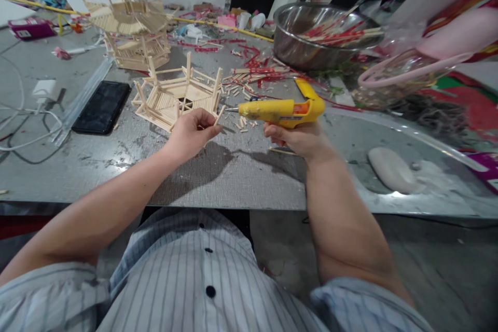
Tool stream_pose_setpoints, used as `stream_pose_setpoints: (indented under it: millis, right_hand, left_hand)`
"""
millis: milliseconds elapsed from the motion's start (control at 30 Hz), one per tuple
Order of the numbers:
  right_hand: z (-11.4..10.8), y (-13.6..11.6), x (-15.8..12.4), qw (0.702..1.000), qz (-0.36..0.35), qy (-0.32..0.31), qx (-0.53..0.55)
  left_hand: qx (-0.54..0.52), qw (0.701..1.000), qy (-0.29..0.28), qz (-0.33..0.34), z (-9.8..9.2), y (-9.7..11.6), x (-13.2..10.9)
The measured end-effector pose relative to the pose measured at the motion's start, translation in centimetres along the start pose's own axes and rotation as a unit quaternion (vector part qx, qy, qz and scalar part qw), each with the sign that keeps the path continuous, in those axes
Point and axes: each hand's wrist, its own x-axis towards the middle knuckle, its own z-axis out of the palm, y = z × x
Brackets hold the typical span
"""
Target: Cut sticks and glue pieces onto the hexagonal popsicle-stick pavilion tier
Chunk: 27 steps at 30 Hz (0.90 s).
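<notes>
My left hand (192, 132) is closed in a pinch on a short wooden stick (219, 115), held just in front of a hexagonal stick frame (175, 96) on the table. My right hand (298, 137) grips a yellow glue gun (286, 110), whose nozzle points left toward the stick's tip. Small cut stick pieces (243, 123) lie scattered between the two hands.
A tall stick pagoda (130, 15) stands at the back left. A black phone (101, 106) and white cables (23, 114) lie left. A steel bowl (299, 44) of red-wrapped chopsticks and a clear container with a pink rim (404, 75) sit at the right.
</notes>
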Motion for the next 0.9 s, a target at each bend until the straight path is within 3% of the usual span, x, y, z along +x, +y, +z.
stream_pose_setpoints:
  millis: [400, 900]
  right_hand:
    - [0.3, -0.9, -0.2, 0.999, 0.029, 0.034, 0.009]
    - [0.0, -1.5, -0.4, 1.000, 0.011, 0.001, 0.027]
  left_hand:
    - [0.036, 0.999, -0.010, 0.009, -0.1, 0.3, -0.2]
    - [0.062, 0.997, -0.010, 0.049, -0.2, -0.5, 0.0]
